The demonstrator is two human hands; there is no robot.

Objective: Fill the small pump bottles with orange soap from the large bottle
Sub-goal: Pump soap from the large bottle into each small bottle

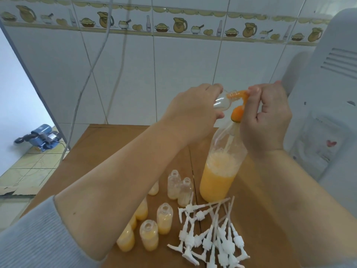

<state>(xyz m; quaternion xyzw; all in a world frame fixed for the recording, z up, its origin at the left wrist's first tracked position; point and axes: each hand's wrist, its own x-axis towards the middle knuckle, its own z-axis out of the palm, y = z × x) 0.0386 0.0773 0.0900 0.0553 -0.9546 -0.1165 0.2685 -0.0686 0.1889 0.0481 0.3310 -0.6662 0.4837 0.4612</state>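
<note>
Filling a small pump bottle (222, 101) at the large bottle's (218, 175) orange pump (239, 105).
Left hand (195, 111) grasps the tilted small bottle against the spout; right hand (266, 117) curls around the pump head, above the large bottle.

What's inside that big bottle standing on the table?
The large bottle holds orange soap in its lower part, foam on top, and a white pump tube running down from the orange pump head. The soap hides the tube's lower end.

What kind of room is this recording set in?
Probably a home kitchen or utility corner: tiled wall with a jug-and-food border, a white appliance at right, and a cardboard-covered table serving as a makeshift bottling bench.
</note>
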